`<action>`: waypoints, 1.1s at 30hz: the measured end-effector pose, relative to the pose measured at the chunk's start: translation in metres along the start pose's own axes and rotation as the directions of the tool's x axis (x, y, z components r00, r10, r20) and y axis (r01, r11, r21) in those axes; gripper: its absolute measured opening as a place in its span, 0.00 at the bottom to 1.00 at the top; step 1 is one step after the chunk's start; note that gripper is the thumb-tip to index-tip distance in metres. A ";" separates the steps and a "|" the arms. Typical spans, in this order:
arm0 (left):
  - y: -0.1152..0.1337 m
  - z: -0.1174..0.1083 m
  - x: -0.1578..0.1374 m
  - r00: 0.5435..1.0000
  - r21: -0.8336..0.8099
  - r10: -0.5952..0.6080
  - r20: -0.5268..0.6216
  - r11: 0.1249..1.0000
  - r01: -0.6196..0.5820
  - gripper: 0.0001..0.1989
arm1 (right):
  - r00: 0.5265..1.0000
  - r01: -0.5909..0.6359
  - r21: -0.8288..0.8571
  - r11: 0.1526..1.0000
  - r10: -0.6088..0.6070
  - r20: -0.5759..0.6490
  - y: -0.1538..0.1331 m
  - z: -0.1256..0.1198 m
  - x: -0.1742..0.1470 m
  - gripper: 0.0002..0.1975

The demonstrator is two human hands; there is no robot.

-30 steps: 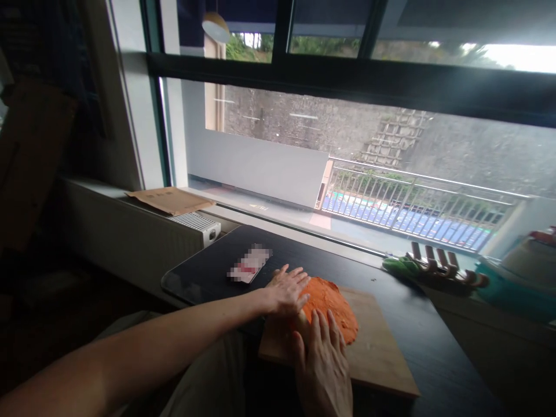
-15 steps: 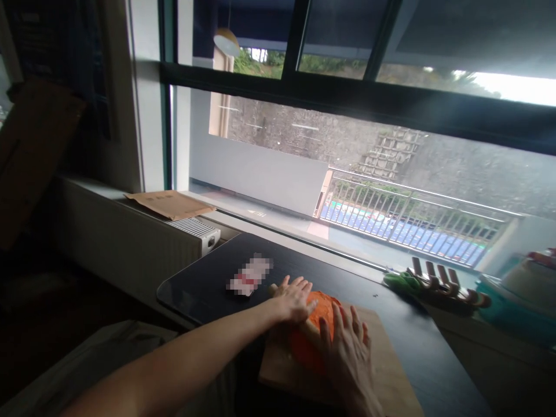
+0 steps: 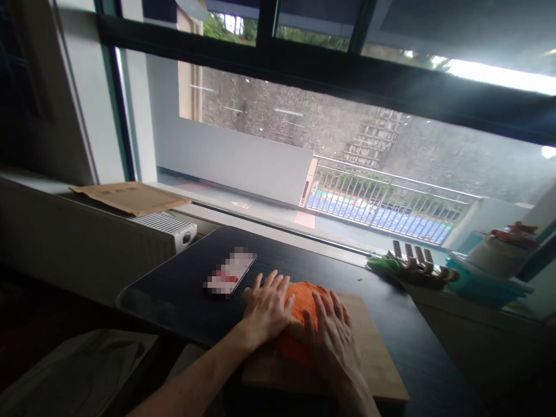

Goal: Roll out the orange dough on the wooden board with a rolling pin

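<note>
A sheet of orange dough (image 3: 306, 296) lies flat on a wooden board (image 3: 377, 370). Across it runs a pale wooden rolling pin (image 3: 297, 329), mostly covered by my hands. My left hand (image 3: 270, 307) rests palm down over the pin's left part, with fingers stretched and pointing away from me. Over the right part is my right hand (image 3: 334, 333), also palm down, its fingers spread above the dough. Neither hand wraps round the pin. Some dough shows on both the far and near sides of the pin.
A phone (image 3: 230, 272), blurred out, lies on the dark table (image 3: 182, 289) left of the board. On the right, by the window, are a green item (image 3: 384, 263), a dark rack with brown upright pieces (image 3: 423, 269) and a teal basin (image 3: 482, 284). A brown envelope (image 3: 134, 197) sits on the radiator (image 3: 167, 226).
The view has turned a little to the right, so everything sits further left in the picture. My left forearm now rises more steeply. Both hands stay flat over the rolling pin.
</note>
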State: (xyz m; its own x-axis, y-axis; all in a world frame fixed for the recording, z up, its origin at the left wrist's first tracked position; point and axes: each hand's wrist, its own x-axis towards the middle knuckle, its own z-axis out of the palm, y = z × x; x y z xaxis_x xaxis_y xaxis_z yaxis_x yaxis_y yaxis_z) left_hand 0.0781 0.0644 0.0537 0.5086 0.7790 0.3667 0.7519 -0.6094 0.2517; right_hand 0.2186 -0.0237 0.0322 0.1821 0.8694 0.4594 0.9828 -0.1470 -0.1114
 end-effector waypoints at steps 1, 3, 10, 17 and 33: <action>-0.003 -0.002 -0.014 0.999 0.015 0.021 -0.051 1.000 -0.020 0.24 | 1.000 0.016 -0.005 1.000 -0.016 -0.027 -0.006 -0.001 -0.010 0.25; -0.011 -0.004 -0.040 0.987 0.044 0.060 -0.147 0.998 -0.054 0.21 | 0.997 0.023 -0.004 1.000 -0.023 -0.072 -0.017 -0.003 -0.026 0.23; -0.041 0.011 -0.068 0.912 0.197 0.278 -0.302 0.954 -0.226 0.21 | 0.992 -0.113 0.079 0.990 0.117 -0.052 -0.022 -0.004 0.012 0.21; -0.035 0.023 -0.039 0.877 0.273 0.310 -0.367 0.937 -0.217 0.21 | 0.979 -0.144 0.117 0.983 0.124 0.160 -0.003 0.018 0.098 0.20; -0.026 -0.002 -0.088 0.843 0.289 0.440 -0.309 0.888 -0.357 0.22 | 0.977 -0.205 0.189 0.960 0.213 -0.018 -0.020 -0.008 0.002 0.22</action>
State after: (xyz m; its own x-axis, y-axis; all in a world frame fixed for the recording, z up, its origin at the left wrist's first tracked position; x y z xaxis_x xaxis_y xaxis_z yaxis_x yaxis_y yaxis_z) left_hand 0.0128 0.0114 0.0163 0.6298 0.3434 0.6967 0.6073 -0.7770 -0.1660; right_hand 0.2000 -0.0231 0.0427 0.3873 0.8098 0.4408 0.9007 -0.2304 -0.3682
